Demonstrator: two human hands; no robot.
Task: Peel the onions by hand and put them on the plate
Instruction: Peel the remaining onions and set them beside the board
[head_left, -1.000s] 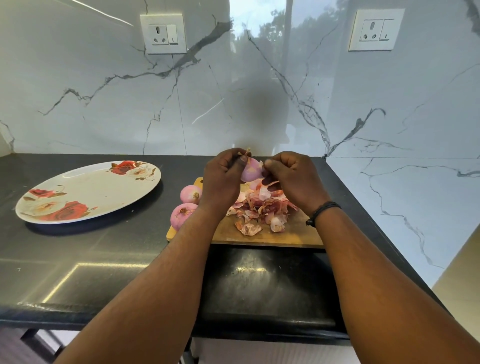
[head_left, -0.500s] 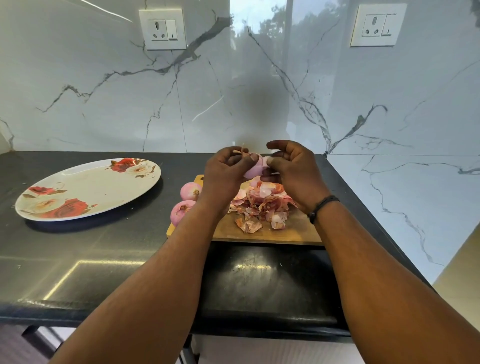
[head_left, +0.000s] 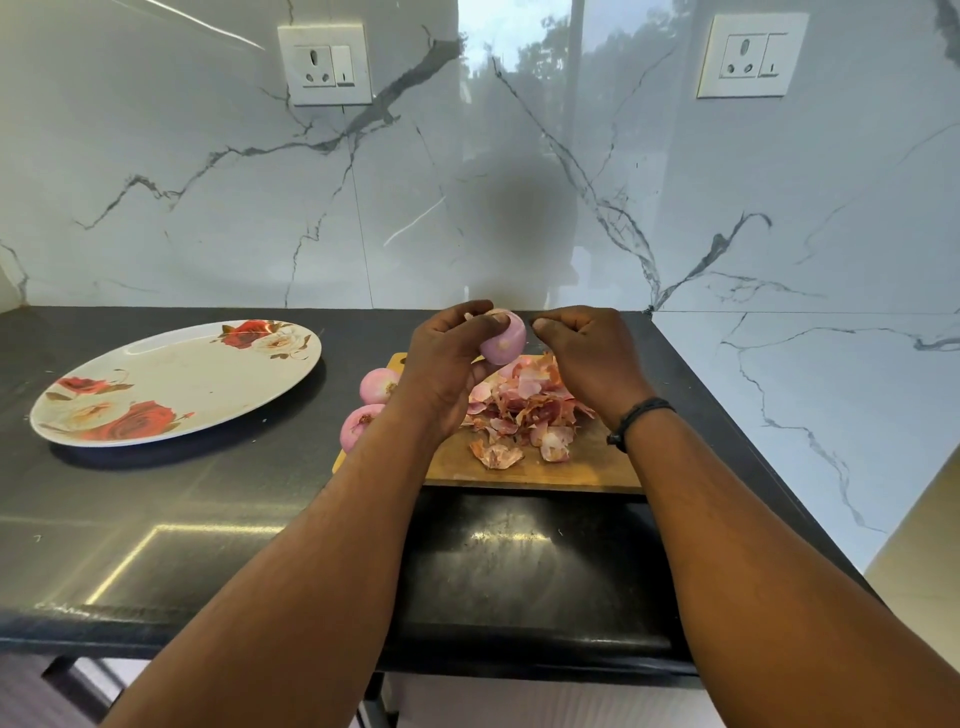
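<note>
My left hand (head_left: 441, 364) grips a peeled pink onion (head_left: 504, 339) above the far end of the wooden cutting board (head_left: 576, 470). My right hand (head_left: 587, 353) hovers just right of that onion with its fingers curled, a small gap between them; I see nothing in it. Two more pink onions (head_left: 378, 384) (head_left: 357, 423) lie at the board's left edge, partly hidden by my left wrist. A heap of onion skins (head_left: 524, 408) covers the middle of the board. The oval plate with red roses (head_left: 171, 371) sits on the counter to the left, with nothing on it.
The black counter (head_left: 208, 519) runs to a marble wall with two sockets (head_left: 324, 65) (head_left: 750, 54). The counter ends at a marble side wall on the right, and its front edge is close to me.
My right hand has come off the onion and drawn a little to the right. My left hand has turned the onion so more of its smooth side shows.
</note>
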